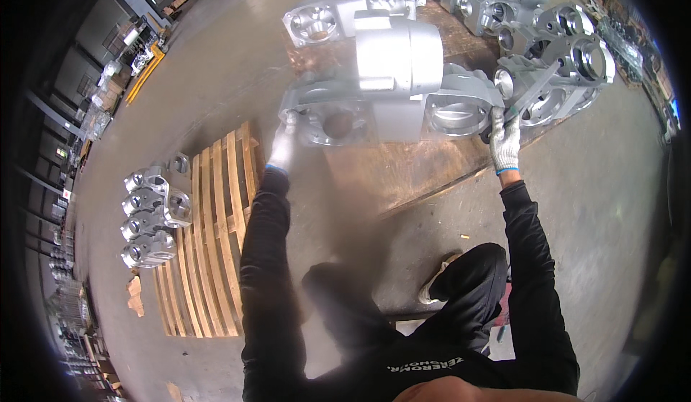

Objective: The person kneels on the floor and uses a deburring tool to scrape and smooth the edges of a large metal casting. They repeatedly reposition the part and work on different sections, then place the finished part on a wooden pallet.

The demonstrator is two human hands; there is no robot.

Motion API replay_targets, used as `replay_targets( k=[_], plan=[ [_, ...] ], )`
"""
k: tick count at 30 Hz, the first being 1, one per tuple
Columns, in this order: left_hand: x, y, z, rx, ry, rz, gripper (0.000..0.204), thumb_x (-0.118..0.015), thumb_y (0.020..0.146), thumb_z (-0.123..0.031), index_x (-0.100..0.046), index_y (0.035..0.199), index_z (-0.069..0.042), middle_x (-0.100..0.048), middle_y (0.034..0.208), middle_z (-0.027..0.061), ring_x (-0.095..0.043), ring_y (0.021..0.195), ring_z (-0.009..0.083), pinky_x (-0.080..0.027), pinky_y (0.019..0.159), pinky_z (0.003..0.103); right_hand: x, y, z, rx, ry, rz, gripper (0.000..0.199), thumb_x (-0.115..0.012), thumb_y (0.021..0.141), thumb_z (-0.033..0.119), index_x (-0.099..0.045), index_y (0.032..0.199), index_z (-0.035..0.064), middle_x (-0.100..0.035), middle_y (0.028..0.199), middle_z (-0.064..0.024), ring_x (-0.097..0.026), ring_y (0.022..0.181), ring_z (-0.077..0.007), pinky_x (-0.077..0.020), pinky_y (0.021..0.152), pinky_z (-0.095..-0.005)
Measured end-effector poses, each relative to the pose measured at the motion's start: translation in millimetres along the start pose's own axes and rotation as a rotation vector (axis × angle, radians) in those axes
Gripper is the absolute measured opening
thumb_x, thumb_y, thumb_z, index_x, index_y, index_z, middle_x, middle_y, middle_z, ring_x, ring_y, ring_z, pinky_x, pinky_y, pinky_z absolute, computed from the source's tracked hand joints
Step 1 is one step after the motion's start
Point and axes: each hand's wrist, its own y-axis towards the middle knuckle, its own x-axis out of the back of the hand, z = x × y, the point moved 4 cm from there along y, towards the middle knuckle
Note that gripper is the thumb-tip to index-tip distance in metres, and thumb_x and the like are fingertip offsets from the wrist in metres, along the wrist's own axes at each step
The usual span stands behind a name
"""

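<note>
A large silver metal casting (399, 107) lies in front of me, with a thick cylinder in its middle and a round-holed lug on each side. At its left end my left hand (283, 145), in a white knit glove, is closed on the edge of the lug. My right hand (506, 143), gloved the same way, is at the casting's right end, closed around the dark handle of a flat file (538, 90). The file's long grey blade points up and to the right, across other castings. Some of the right fingers are hidden.
A brown, worn board (403, 175) lies under the casting. More silver castings (554, 64) crowd its far and right sides. To the left, several smaller castings (155, 211) stand beside a wooden pallet (209, 236). A yellow pallet jack (146, 73) is farther back.
</note>
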Motion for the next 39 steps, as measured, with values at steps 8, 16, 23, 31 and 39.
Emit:
replay_targets(
  k=[8, 16, 23, 31, 39],
  plan=[
    [-30, -69, -23, -0.222, -0.130, -0.238, 0.051, -0.059, 0.107, -0.051, -0.065, 0.132, -0.007, -0.067, 0.122, 0.0066, -0.060, 0.112, 0.0166, -0.048, 0.102, 0.035, -4, 18, -2, -0.182, 0.034, 0.049, 0.052, -0.065, 0.106, 0.042, -0.058, 0.134, -0.0017, -0.071, 0.120, -0.0161, -0.065, 0.104, -0.0244, -0.0515, 0.095, -0.0391],
    [-28, -154, -10, -0.024, -0.079, -0.359, 0.055, -0.064, 0.105, -0.044, -0.059, 0.141, -0.002, -0.065, 0.128, 0.0132, -0.060, 0.117, 0.0252, -0.048, 0.104, 0.040, 14, -1, 15, -0.035, 0.037, 0.099, 0.074, -0.058, 0.107, 0.054, -0.047, 0.149, -0.0054, -0.064, 0.135, -0.0187, -0.058, 0.123, -0.0281, -0.0435, 0.107, -0.0367],
    [-33, -157, -13, -0.053, -0.287, -0.318, 0.052, -0.066, 0.104, -0.042, -0.061, 0.137, -0.002, -0.068, 0.123, 0.0106, -0.061, 0.110, 0.0192, -0.050, 0.097, 0.036, 47, -38, 15, -0.076, 0.024, 0.045, 0.044, -0.061, 0.108, 0.045, -0.061, 0.121, 0.0029, -0.066, 0.097, -0.0048, -0.060, 0.087, -0.0167, -0.0518, 0.077, -0.0340],
    [-49, -165, -13, -0.036, -0.352, -0.419, 0.044, -0.070, 0.101, -0.037, -0.064, 0.123, 0.001, -0.069, 0.120, 0.0117, -0.065, 0.103, 0.0213, -0.053, 0.092, 0.037, 36, -2, 13, -0.050, -0.019, 0.114, 0.066, -0.055, 0.109, 0.050, -0.049, 0.144, -0.0062, -0.064, 0.128, -0.0180, -0.059, 0.112, -0.0251, -0.0479, 0.099, -0.0387],
    [-56, -195, -13, -0.018, -0.008, -0.392, 0.063, -0.076, 0.098, -0.043, -0.057, 0.136, 0.005, -0.069, 0.125, 0.0140, -0.064, 0.110, 0.0206, -0.052, 0.097, 0.034, 45, -3, -4, -0.112, -0.042, 0.018, 0.070, -0.051, 0.109, 0.055, -0.048, 0.148, -0.0024, -0.062, 0.138, -0.0185, -0.061, 0.117, -0.0278, -0.0499, 0.100, -0.0400]
  ],
)
